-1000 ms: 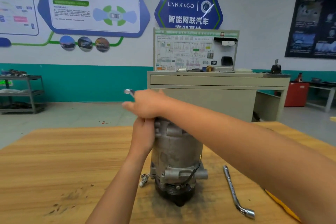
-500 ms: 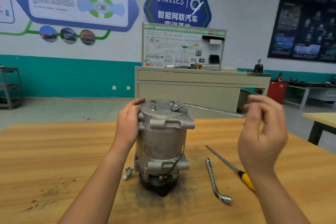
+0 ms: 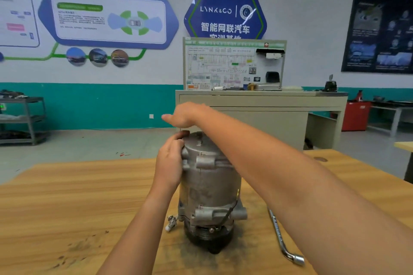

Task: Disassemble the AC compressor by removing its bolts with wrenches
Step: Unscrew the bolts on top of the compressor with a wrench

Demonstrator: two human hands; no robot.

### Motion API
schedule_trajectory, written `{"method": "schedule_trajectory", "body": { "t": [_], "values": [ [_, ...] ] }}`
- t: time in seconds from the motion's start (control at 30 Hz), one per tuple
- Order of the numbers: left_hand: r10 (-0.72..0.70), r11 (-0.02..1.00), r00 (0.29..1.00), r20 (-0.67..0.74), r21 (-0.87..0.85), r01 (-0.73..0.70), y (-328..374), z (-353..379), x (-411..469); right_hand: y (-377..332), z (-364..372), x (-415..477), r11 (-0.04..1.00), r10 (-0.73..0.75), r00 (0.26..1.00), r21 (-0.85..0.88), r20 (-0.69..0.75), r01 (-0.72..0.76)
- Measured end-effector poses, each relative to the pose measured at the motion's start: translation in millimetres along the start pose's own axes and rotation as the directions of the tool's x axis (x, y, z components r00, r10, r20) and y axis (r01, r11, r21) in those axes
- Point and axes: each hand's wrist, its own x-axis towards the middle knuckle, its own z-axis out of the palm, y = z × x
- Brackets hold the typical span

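The grey AC compressor (image 3: 210,187) stands upright on the wooden table (image 3: 67,203), pulley end down. My left hand (image 3: 171,161) grips its upper left side, fingers curled round the top rim. My right hand (image 3: 184,114) reaches across above the compressor's top, past its left edge, and is blurred by motion. No wrench shows in or under that hand, and my forearm hides the bolts on the top face. An L-shaped socket wrench (image 3: 280,234) lies on the table to the right of the compressor.
A white connector plug (image 3: 171,225) dangles at the compressor's lower left. Beyond the table stand a beige cabinet (image 3: 261,105) carrying a wiring board, a metal shelf rack (image 3: 24,118) at far left, and another table's corner (image 3: 404,147) at right.
My right hand has swung from the right of the compressor across its top to the left. The wrench seen on a top bolt is now out of sight. The left hand kept its hold.
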Motion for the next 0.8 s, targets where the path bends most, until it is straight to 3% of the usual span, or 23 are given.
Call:
{"method": "schedule_trajectory", "body": {
  "t": [0.07,0.13,0.17,0.23,0.3,0.33,0.4,0.47,0.53,0.67,0.73,0.8],
  "values": [
    [-0.029,0.998,0.999,-0.015,0.05,0.03,-3,-1,1,-40,-2,-19,0.985,-0.161,0.982,-0.081,-0.095,0.154],
    [-0.058,0.99,0.998,-0.008,0.131,0.059,-6,-3,1,-69,4,-52,0.958,-0.282,0.916,-0.125,-0.284,0.256],
    [-0.05,0.988,0.999,0.001,0.148,0.049,-6,-3,2,-76,11,-72,0.944,-0.329,0.848,-0.117,-0.416,0.309],
    [-0.034,0.988,0.999,0.024,0.152,0.03,-5,-3,3,-75,27,-122,0.888,-0.378,0.612,-0.086,-0.695,0.452],
    [-0.045,0.988,0.998,0.042,0.149,0.038,-3,-3,5,-49,43,-168,0.795,-0.284,0.306,-0.045,-0.909,0.604],
    [-0.043,0.993,0.998,0.043,0.116,0.038,-2,-3,5,-28,51,-186,0.779,-0.217,0.216,-0.036,-0.952,0.625],
    [-0.037,0.999,0.999,0.03,0.025,0.037,-1,-2,0,21,64,-211,0.838,-0.091,0.124,-0.008,-0.988,0.546],
    [-0.035,0.999,0.999,0.02,-0.018,0.035,0,0,-2,71,73,-220,0.919,0.036,0.086,0.066,-0.996,0.388],
    [-0.039,0.998,0.999,0.011,-0.043,0.039,0,1,-2,115,78,-210,0.962,0.163,0.156,0.192,-0.974,0.192],
    [-0.045,0.997,0.999,0.002,-0.064,0.045,1,2,-2,165,66,-147,0.9,0.419,0.556,0.41,-0.718,-0.149],
    [-0.053,0.997,0.999,0.004,-0.055,0.054,0,1,-2,159,51,-102,0.883,0.441,0.739,0.392,-0.509,-0.257],
    [-0.071,0.996,0.997,0.012,-0.054,0.072,1,0,-2,136,35,-68,0.873,0.391,0.862,0.428,-0.323,-0.236]
  ]
}}
